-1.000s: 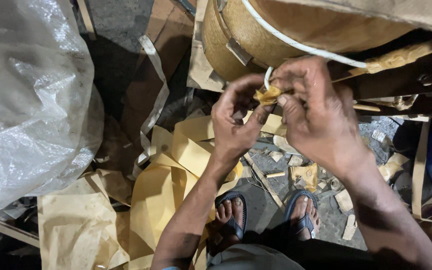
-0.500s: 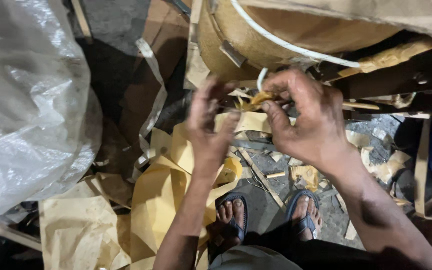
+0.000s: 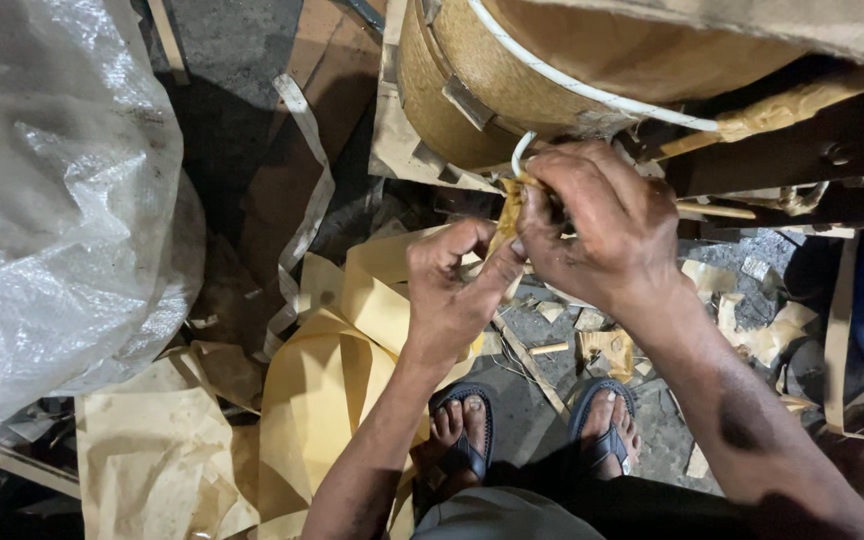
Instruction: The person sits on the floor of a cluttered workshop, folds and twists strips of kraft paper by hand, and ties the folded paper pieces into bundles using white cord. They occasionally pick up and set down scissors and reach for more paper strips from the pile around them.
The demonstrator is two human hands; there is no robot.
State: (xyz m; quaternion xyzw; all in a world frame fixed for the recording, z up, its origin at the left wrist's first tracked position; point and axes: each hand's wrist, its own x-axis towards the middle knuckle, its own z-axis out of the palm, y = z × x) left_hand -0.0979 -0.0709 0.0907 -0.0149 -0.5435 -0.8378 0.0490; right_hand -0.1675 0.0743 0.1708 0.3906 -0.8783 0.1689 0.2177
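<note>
A strip of yellow tape (image 3: 508, 215) is pinched between both hands just below the drum (image 3: 472, 90), beside the white cord (image 3: 592, 92). The right hand (image 3: 602, 225) is closed on its upper end; the left hand (image 3: 452, 290) grips lower (keeping it taut, seemingly).

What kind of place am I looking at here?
Probably a rough workshop or packing yard floor. Brown paper strips and scraps litter the dark ground, a woven plastic sack lies alongside, and both hands work tape by a paper-wrapped drum.
</note>
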